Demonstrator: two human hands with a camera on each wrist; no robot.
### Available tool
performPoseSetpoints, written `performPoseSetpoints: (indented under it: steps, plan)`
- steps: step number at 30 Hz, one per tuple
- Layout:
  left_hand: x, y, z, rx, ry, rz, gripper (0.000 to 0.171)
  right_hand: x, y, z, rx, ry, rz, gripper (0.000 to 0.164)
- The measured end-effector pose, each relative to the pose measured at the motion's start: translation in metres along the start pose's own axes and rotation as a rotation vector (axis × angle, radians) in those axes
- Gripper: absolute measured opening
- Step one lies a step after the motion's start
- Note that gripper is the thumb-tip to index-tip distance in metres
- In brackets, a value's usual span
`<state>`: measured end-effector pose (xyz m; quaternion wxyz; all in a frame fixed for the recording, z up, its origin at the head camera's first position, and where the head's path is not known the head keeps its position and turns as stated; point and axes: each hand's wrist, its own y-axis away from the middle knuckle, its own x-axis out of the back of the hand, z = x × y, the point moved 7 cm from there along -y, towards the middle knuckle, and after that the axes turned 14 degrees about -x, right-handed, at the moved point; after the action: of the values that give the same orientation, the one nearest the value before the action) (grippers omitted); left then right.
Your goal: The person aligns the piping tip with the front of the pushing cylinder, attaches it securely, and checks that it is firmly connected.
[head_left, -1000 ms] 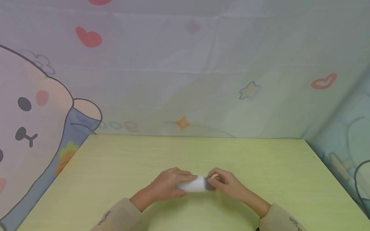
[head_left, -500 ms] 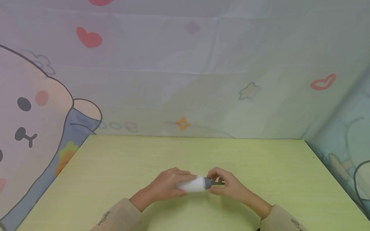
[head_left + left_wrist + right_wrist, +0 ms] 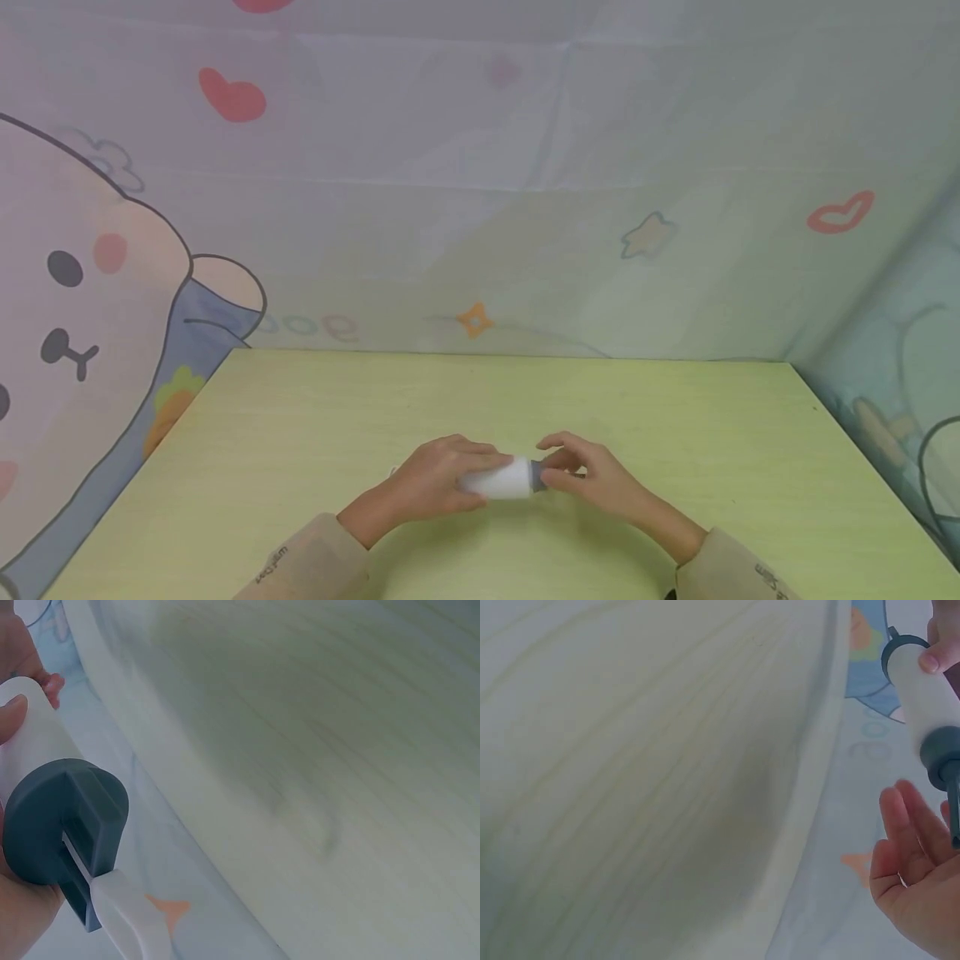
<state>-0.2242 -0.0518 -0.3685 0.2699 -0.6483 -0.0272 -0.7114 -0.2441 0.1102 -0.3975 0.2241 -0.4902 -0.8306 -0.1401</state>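
A white cylinder (image 3: 504, 481) with dark grey ends lies sideways in my left hand (image 3: 438, 477), whose fingers and thumb wrap round it. In the left wrist view, one end has a slotted dark grey cap (image 3: 34, 817) with a white lever-like piece (image 3: 135, 915) coming out of it. The other end has a dark grey collar (image 3: 939, 750) and a thin dark spout (image 3: 954, 799). My right hand (image 3: 596, 479) is at this end, thumb and fingertips around the collar in the head view. In the right wrist view its fingers (image 3: 900, 825) are loosely extended beside the spout.
The light yellow-green tabletop (image 3: 315, 408) lies beneath both hands. A printed cloth (image 3: 420, 208) with hearts, stars and a cartoon animal hangs behind the table's far edge. At the right edge of the head view, a dark curved line (image 3: 926, 467) shows beside the table.
The right fingers parted from the collar, baring the thin spout, then came back over it with one finger lifted. The left hand and cylinder stayed nearly still.
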Motion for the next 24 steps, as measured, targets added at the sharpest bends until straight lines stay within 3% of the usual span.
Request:
performPoseSetpoints:
  steps: [3, 7, 15, 20, 24]
  plan:
    - [0.0003, 0.0002, -0.0011, 0.011, 0.006, -0.001, 0.052, 0.0010, 0.0013, -0.0043, 0.061, 0.058, 0.043, 0.037]
    - [0.0000, -0.0003, -0.0020, 0.018, 0.030, 0.001, 0.051, -0.0005, 0.0027, -0.0087, 0.122, 0.096, 0.062, 0.032]
    - [-0.0027, -0.0016, -0.0023, 0.019, 0.048, -0.012, 0.051, -0.0021, 0.0023, -0.0038, 0.069, 0.024, 0.009, 0.018]
    - [-0.0038, -0.0011, -0.0027, 0.028, 0.046, -0.024, 0.052, -0.0010, 0.0028, -0.0026, 0.045, 0.055, 0.016, 0.027]
    - [-0.0047, -0.0004, -0.0037, 0.045, 0.070, -0.030, 0.053, -0.0006, 0.0045, -0.0052, 0.093, 0.129, 0.064, 0.033]
